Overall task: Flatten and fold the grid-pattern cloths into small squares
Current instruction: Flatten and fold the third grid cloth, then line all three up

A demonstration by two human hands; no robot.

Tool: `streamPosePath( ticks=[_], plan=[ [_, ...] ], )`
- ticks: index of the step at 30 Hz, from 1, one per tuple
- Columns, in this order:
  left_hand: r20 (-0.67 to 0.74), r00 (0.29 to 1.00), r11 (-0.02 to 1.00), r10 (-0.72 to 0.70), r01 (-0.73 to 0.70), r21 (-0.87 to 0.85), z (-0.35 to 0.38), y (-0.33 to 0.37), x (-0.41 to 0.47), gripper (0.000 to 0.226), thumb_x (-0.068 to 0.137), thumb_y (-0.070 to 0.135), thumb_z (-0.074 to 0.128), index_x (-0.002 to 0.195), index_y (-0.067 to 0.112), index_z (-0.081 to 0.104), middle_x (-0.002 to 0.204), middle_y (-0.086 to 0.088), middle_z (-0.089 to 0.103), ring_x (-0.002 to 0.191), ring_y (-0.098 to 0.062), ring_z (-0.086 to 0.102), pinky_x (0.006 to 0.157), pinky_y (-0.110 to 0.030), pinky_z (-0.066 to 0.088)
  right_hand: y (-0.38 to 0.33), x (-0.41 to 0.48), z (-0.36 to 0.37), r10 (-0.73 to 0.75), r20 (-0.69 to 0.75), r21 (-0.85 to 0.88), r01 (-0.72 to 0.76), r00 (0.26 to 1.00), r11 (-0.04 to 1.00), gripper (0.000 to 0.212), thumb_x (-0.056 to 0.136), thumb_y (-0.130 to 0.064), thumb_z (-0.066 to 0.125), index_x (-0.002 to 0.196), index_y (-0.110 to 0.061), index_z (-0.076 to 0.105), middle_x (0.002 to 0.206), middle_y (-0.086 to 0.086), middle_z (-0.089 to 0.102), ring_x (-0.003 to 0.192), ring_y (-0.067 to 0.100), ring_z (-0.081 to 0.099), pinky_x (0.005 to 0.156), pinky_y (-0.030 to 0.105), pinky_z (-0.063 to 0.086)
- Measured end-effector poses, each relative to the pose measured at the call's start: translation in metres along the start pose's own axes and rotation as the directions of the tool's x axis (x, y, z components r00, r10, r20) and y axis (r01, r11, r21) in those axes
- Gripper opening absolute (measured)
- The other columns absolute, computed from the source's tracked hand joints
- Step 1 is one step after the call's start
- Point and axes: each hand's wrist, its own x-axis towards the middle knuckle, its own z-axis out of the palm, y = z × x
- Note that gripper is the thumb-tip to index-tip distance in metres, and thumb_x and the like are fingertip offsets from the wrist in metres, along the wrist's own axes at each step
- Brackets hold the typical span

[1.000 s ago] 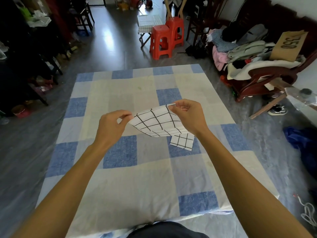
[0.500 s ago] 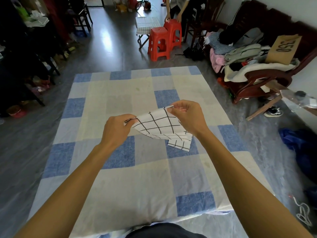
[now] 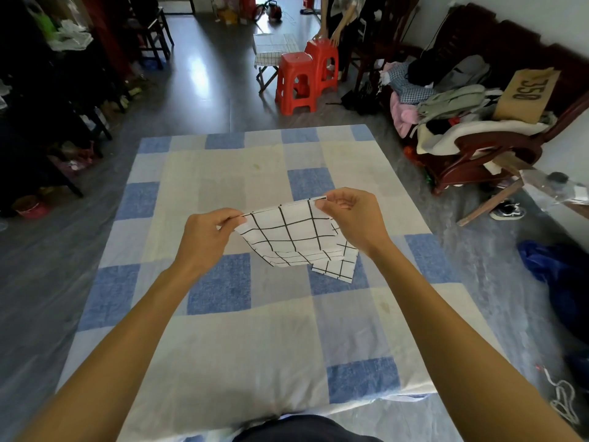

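Observation:
A white cloth with a black grid (image 3: 288, 236) hangs folded in the air over the middle of the table. My left hand (image 3: 208, 236) pinches its left top corner and my right hand (image 3: 353, 218) pinches its right top corner. The cloth's lower edge sags toward the table. Just below and to the right, a small folded grid-pattern square (image 3: 338, 266) lies flat on the table, partly hidden by the held cloth and my right wrist.
The table wears a blue, grey and cream checked cover (image 3: 223, 330). Beyond it stand two red stools (image 3: 302, 78) and a small stand with more grid cloth (image 3: 274, 49). A wooden chair piled with clothes (image 3: 462, 122) is at the right.
Both hands have pulled the cloth's top edge straighter and wider apart, so it hangs flatter. The folded square on the table has not moved.

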Motion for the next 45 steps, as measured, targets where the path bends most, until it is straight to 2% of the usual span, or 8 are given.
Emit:
streamPosePath(
  ticks=[3,11,17,21,26,33,40,45],
  plan=[
    [0.016,1.000,1.000,-0.005,0.005,0.007,-0.001,0.002,0.001,0.025,0.089,0.019,0.062,0.087,0.044,0.062,0.082,0.041,0.061,0.075,0.008,0.060,0.070,-0.005,0.043,-0.001,-0.001,0.000,0.001,0.002,-0.004,-0.001,1.000,1.000,0.017,0.080,-0.034,0.075,0.086,-0.019,0.074,0.080,-0.005,0.072,0.075,0.007,0.066,0.074,0.022,0.053],
    [0.030,0.999,0.997,0.039,-0.041,0.068,0.002,0.005,0.003,0.017,0.088,0.028,0.058,0.099,0.022,0.071,0.085,0.046,0.058,0.080,0.008,0.059,0.076,-0.010,0.045,0.000,0.000,-0.003,0.029,-0.021,0.004,-0.029,0.999,1.000,0.015,0.081,-0.031,0.075,0.086,-0.018,0.072,0.081,-0.005,0.071,0.076,0.006,0.065,0.074,0.019,0.051],
    [0.023,0.991,0.973,0.131,-0.133,0.191,0.011,0.009,0.005,0.019,0.092,0.025,0.060,0.101,0.016,0.073,0.090,0.002,0.073,0.074,-0.021,0.067,0.073,-0.038,0.055,0.004,-0.005,-0.010,-0.167,-0.045,-0.257,0.150,0.985,0.955,0.030,0.084,-0.036,0.071,0.111,-0.025,0.063,0.102,-0.013,0.065,0.094,0.000,0.057,0.082,0.008,0.039],
    [0.067,0.983,0.949,0.174,-0.185,0.255,0.018,0.020,0.008,0.022,0.091,0.027,0.057,0.100,0.017,0.074,0.087,-0.003,0.074,0.070,-0.023,0.067,0.067,-0.037,0.054,-0.004,-0.010,0.001,-0.413,0.099,-0.477,0.407,0.905,0.779,0.040,0.080,-0.033,0.074,0.117,-0.021,0.064,0.113,0.000,0.063,0.111,0.020,0.051,0.095,0.026,0.031],
    [0.108,0.955,0.911,0.275,-0.295,0.289,0.020,0.034,0.010,0.035,0.091,0.035,0.044,0.095,0.016,0.074,0.079,-0.004,0.073,0.063,-0.027,0.063,0.058,-0.038,0.053,-0.015,-0.011,0.026,-0.491,0.214,-0.574,0.515,0.845,0.637,0.020,0.080,-0.030,0.073,0.098,-0.021,0.073,0.103,-0.001,0.067,0.111,0.024,0.054,0.100,0.041,0.027],
    [-0.008,0.991,0.984,0.137,-0.135,0.113,0.020,0.036,0.006,0.015,0.092,0.023,0.058,0.096,0.015,0.071,0.090,0.005,0.072,0.077,-0.016,0.063,0.072,-0.035,0.052,-0.021,-0.006,0.026,-0.439,0.184,-0.513,0.467,0.880,0.720,0.008,0.088,-0.030,0.066,0.088,-0.026,0.073,0.088,-0.011,0.069,0.092,0.011,0.058,0.104,0.043,0.029],
    [-0.119,0.990,0.996,0.081,-0.078,0.035,0.028,0.042,-0.002,0.011,0.092,0.012,0.060,0.096,0.010,0.070,0.091,0.004,0.070,0.081,-0.007,0.060,0.073,-0.015,0.047,-0.027,-0.007,0.025,-0.408,0.176,-0.471,0.441,0.896,0.764,0.011,0.090,-0.032,0.064,0.092,-0.026,0.073,0.089,-0.014,0.071,0.084,0.005,0.058,0.096,0.032,0.034],
    [-0.082,0.985,0.986,0.151,-0.144,0.087,0.030,0.047,0.000,0.015,0.092,0.016,0.058,0.100,0.010,0.070,0.094,0.000,0.071,0.082,-0.018,0.063,0.076,-0.035,0.053,-0.040,-0.012,0.036,-0.413,0.257,-0.457,0.486,0.874,0.745,0.021,0.091,-0.035,0.062,0.107,-0.025,0.071,0.100,-0.009,0.072,0.097,0.012,0.061,0.094,0.028,0.032]
  ],
)
